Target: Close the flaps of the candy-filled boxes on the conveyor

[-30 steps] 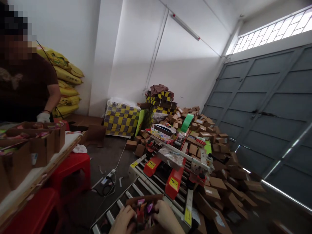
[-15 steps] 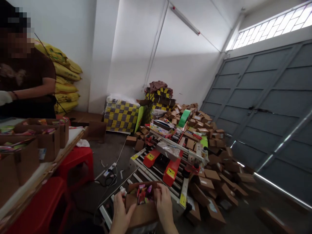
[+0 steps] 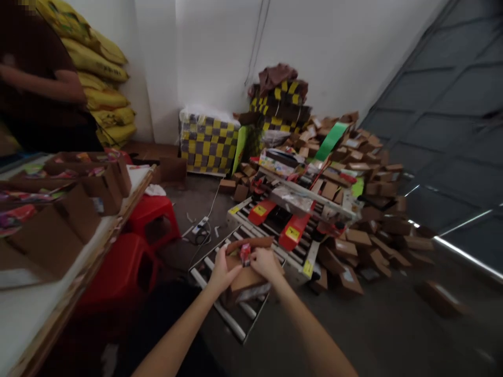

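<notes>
A small cardboard box [image 3: 248, 278] sits on the roller conveyor [image 3: 234, 320] in front of me, its top open. Red and pink candy-like packets [image 3: 245, 253] show inside, and its far flap stands up. My left hand [image 3: 222, 271] grips the box's left side, thumb lying across the near flap. At the right side, my right hand [image 3: 268, 264] is closed at the box edge with fingers curled in beside the packets. Those fingertips are partly hidden, so whether they also touch a packet cannot be told.
Beyond the box stands a carton-sealing machine [image 3: 288, 201] with red belts and green tape. Cardboard boxes [image 3: 349, 277] are heaped behind and right of it. Filled open boxes [image 3: 58, 220] line a table on my left, above red stools [image 3: 118, 272]. A person [image 3: 43, 78] stands behind.
My view has tipped down and shifted left. The box and both hands sit farther forward on the rollers. My right hand has moved from the box's side inward over its edge.
</notes>
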`<state>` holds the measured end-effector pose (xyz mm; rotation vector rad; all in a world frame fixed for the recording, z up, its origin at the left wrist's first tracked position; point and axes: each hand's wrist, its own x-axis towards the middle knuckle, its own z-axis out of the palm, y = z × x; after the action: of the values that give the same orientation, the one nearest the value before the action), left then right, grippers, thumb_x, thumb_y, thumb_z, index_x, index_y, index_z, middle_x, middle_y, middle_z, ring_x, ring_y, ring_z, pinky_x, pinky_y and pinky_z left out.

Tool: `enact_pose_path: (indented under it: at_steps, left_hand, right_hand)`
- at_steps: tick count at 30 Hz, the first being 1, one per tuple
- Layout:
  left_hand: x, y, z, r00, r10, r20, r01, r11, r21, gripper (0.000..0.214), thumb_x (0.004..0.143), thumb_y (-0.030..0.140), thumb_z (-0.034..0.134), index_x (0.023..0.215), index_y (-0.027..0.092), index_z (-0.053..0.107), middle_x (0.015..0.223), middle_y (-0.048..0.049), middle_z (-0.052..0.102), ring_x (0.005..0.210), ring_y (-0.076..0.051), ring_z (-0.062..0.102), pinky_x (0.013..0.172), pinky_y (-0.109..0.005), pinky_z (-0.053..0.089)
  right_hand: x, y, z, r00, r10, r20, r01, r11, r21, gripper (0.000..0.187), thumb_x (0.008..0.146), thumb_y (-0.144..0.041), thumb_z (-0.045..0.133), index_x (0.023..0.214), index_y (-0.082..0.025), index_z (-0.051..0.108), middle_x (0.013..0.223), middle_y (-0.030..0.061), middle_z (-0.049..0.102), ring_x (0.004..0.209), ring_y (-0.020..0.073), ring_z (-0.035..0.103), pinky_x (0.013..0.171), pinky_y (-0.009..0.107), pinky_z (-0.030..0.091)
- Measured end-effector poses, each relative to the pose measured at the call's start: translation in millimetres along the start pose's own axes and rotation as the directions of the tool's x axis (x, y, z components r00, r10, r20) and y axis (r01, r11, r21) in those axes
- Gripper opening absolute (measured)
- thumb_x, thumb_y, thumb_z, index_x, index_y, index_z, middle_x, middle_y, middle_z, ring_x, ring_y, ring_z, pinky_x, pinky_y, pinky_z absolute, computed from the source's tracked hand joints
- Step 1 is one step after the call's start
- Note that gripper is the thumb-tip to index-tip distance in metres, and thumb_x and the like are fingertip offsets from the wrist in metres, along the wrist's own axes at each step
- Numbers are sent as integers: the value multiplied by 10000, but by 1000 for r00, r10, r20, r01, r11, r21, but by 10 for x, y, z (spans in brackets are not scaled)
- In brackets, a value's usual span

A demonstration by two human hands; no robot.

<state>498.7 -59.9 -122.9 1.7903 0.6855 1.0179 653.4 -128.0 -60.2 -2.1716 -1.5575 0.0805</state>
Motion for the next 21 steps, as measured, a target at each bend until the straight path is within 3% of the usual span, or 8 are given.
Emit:
enact_pose_path:
  at_steps: [2,4,7,9,13,15,18,21]
  left_hand:
    - [-52,72,33,999,45,5,-45,998,45,717,699,339,659,1290,119,318,1235,-172,448,1205,-310,430,1032,-512,327]
    - [-113,114,55,997,82,-5,-81,993,88,731,699,331,671,1299,132,305,1225,-161,442,1183,-304,429,1019,-511,334]
    - [-156,158,44,992,128,3,-127,983,130,688,696,312,680,1276,151,345,1181,-135,462,1137,-293,445,989,-500,359]
    - [-150,190,14,989,148,17,-149,980,129,628,699,299,680,1236,162,384,1147,-116,477,1104,-280,463,966,-485,382]
    - [-140,287,-27,994,106,13,-106,993,55,553,713,271,676,1189,173,413,1141,-101,492,1089,-263,493,946,-459,410]
    - [-149,337,-23,998,52,41,-52,999,0,541,736,264,665,1205,186,408,1151,-95,512,1084,-249,517,940,-438,425]
    - [-162,369,-10,997,4,73,-1,1000,-30,560,760,308,656,1237,189,387,1174,-103,534,1092,-250,534,947,-430,430]
    - [-162,341,-10,997,-21,80,20,1000,9,615,763,349,657,1267,173,352,1203,-126,526,1130,-268,517,968,-446,412]
  right_hand:
    - [-146,104,13,999,2,-41,0,999,52,159,754,-185,541,713,-199,693,808,52,684,849,187,601,819,287,420]
    - [-306,162,9,989,56,-140,-46,996,74,273,855,-263,429,934,-160,670,1016,111,646,1019,217,548,915,352,394]
    - [-420,170,-6,918,123,-376,-104,992,71,498,898,-392,358,1262,-68,464,1324,229,426,1261,294,356,1018,493,294]
    - [-391,153,-15,900,51,-434,-44,999,27,617,868,-448,426,1373,-108,330,1424,210,312,1345,319,230,1046,542,242]
    - [-327,95,-66,947,-129,-295,142,990,22,521,880,-408,417,1359,-208,376,1410,131,363,1370,309,197,1039,532,288]
    - [-382,41,-104,926,-123,-357,161,984,79,521,873,-424,447,1337,-192,402,1377,146,378,1337,308,265,1018,510,331]
    - [-501,-74,-142,896,-156,-417,219,970,107,388,868,-418,500,1188,-206,556,1184,128,510,1136,263,470,942,439,399]
    - [-506,-184,-129,940,-224,-258,245,968,52,230,866,-403,540,957,-249,684,924,63,595,906,208,538,821,354,407]
